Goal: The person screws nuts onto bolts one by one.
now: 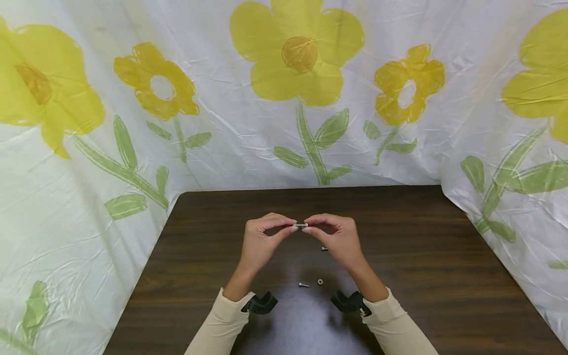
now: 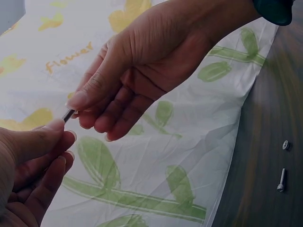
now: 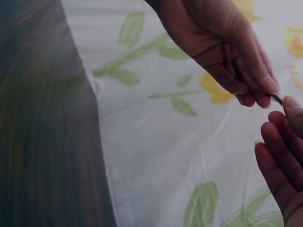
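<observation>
Both hands meet over the dark table, with a small metal bolt (image 1: pixel 301 225) held level between their fingertips. My left hand (image 1: pixel 259 240) pinches the bolt's left end between thumb and fingers. The right hand (image 1: pixel 342 240) pinches the other end, where the head seems to be. In the left wrist view only a short dark stretch of the bolt (image 2: pixel 69 115) shows between the thumbs. Fingertips hide both ends, so I cannot tell whether a nut sits on the thread.
Below the hands lie a loose bolt (image 1: pixel 303 285) and a small round nut (image 1: pixel 320 282). Another bolt (image 1: pixel 324 249) lies beside the right hand. A flower-printed white sheet (image 1: pixel 222 148) hangs behind and along the sides of the brown table (image 1: pixel 417 236).
</observation>
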Tool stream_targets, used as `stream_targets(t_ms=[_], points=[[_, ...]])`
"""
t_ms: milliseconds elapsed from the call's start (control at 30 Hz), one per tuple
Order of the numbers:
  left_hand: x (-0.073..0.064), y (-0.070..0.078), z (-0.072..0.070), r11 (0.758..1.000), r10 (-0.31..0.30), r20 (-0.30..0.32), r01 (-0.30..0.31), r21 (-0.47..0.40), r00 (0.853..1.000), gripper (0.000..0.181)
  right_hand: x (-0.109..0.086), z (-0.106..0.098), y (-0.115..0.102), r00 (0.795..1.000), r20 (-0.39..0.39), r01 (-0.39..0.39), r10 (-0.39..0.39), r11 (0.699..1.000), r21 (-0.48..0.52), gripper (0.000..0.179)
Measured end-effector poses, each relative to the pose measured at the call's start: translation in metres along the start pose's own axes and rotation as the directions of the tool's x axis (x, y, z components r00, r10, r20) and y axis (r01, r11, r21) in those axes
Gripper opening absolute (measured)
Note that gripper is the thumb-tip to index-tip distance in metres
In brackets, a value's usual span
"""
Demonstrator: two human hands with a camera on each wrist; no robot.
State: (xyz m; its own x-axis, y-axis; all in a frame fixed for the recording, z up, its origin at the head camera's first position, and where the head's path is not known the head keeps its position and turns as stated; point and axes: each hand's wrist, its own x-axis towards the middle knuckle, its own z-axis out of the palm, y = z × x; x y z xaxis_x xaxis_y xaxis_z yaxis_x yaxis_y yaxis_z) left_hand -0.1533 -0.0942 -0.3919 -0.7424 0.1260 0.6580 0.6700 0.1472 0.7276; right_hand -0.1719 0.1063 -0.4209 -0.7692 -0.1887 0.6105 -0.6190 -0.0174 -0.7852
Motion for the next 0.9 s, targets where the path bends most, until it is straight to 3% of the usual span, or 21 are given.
stream_targets(t_ms=[267, 500, 633, 767, 900], points=[[0.001, 0.005, 0.0, 0.999, 0.043, -0.009, -0.043, 0.002, 0.999, 0.015, 0.0, 0.001, 0.001, 0.999, -0.007, 0.044, -0.044, 0.997, -0.058, 0.018], [-0.003, -0.021, 0.003, 0.999, 0.044, -0.013, -0.044, -0.008, 0.999, 0.015, 0.001, 0.001, 0.002, 0.998, -0.013, 0.066, -0.068, 0.992, -0.104, 0.018], [-0.004, -0.027, 0.002, 0.998, 0.062, -0.011, -0.062, -0.012, 0.998, 0.014, 0.002, 0.002, 0.0, 0.998, -0.009, 0.057, -0.059, 0.988, -0.146, 0.012], [-0.005, -0.027, 0.002, 0.996, 0.083, -0.003, -0.083, -0.021, 0.997, 0.013, 0.003, 0.006, -0.018, 0.999, 0.003, 0.054, -0.054, 0.984, -0.168, 0.006], [-0.005, -0.025, 0.003, 0.994, 0.104, 0.007, -0.104, -0.021, 0.995, 0.012, 0.004, 0.01, -0.034, 0.999, 0.001, 0.041, -0.042, 0.985, -0.166, 0.015]])
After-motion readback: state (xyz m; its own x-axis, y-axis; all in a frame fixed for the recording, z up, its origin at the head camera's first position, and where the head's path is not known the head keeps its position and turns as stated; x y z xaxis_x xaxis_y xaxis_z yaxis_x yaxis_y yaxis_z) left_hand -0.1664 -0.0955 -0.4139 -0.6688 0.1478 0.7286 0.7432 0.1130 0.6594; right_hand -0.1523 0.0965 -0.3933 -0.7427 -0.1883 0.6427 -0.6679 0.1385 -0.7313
